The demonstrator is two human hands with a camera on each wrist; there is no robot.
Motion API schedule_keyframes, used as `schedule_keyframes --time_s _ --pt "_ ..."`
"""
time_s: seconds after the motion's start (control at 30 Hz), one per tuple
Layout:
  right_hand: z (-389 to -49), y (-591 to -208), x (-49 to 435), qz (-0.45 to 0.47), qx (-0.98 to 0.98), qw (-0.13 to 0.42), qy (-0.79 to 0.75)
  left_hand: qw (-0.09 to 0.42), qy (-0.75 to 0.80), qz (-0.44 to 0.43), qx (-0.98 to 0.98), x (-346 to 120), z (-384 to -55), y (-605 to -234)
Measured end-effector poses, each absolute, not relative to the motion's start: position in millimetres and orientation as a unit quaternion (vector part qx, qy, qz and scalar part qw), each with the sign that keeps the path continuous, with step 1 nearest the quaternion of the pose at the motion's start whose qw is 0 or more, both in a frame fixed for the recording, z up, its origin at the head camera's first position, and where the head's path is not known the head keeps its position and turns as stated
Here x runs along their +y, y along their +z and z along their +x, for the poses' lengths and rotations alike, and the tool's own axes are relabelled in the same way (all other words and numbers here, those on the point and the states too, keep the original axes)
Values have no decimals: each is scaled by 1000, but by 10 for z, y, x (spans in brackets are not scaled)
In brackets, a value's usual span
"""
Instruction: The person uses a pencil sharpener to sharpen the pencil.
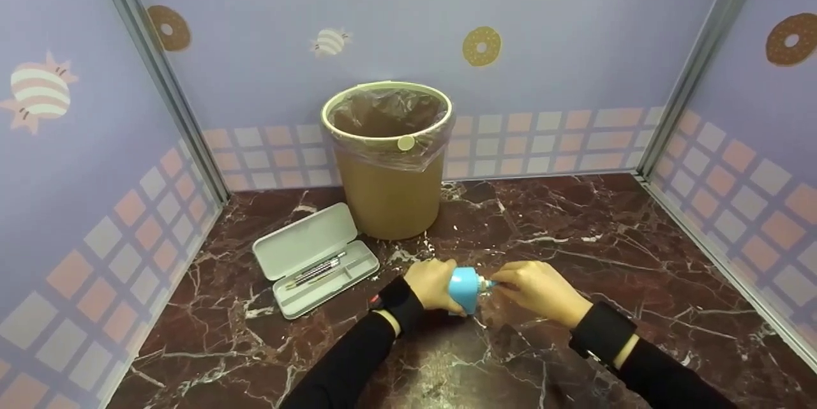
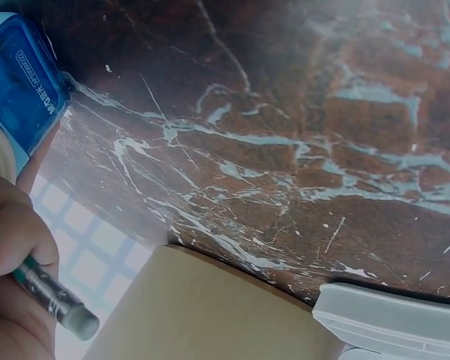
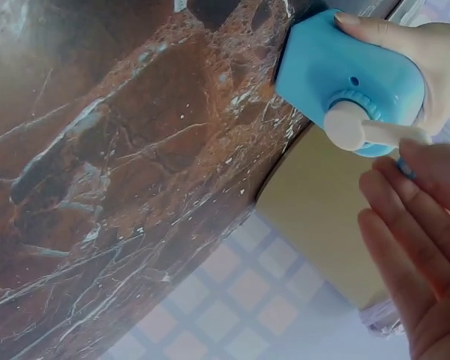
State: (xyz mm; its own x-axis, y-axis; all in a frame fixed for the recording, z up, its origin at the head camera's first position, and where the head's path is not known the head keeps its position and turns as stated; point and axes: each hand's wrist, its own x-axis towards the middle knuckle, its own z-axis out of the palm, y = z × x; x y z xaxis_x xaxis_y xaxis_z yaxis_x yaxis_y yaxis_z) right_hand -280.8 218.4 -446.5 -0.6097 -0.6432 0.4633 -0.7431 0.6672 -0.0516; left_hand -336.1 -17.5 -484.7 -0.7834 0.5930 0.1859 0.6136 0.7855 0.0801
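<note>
A blue pencil sharpener [image 1: 464, 290] with a white crank [image 3: 379, 133] is above the marble-patterned table, close to its surface. My left hand [image 1: 431, 284] grips its body from the left, with the thumb lying along one edge in the right wrist view. A dark pencil with a pale eraser end [image 2: 64, 300] pokes out past the left hand's fingers [image 2: 15, 236] in the left wrist view; its other end is hidden. On the opposite side, my right hand [image 1: 536, 288] pinches the crank's small knob between thumb and index finger, the other fingers loosely extended.
Left of the hands lies a white pencil case [image 1: 325, 249], its lid raised, with several pencils inside. Behind it stands a brown trash bin [image 1: 392, 198] lined with a clear bag. Patterned panels [image 1: 542, 77] enclose the table at the back and sides.
</note>
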Motion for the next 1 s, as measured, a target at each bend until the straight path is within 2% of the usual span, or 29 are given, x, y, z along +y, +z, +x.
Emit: schedule_keyframes --time_s 0.27,0.57,1.0 --pt "-2904 -4431 2160 373 -891 231 116 79 -68 -326 -940 -183 -3381 -4840" --pt "-3042 -4429 2086 348 -903 230 101 72 -69 -326 -940 -207 -3394 -4872" --pt "-3376 -4648 2029 336 -920 180 92 74 -62 -331 -939 -187 -3381 -4834"
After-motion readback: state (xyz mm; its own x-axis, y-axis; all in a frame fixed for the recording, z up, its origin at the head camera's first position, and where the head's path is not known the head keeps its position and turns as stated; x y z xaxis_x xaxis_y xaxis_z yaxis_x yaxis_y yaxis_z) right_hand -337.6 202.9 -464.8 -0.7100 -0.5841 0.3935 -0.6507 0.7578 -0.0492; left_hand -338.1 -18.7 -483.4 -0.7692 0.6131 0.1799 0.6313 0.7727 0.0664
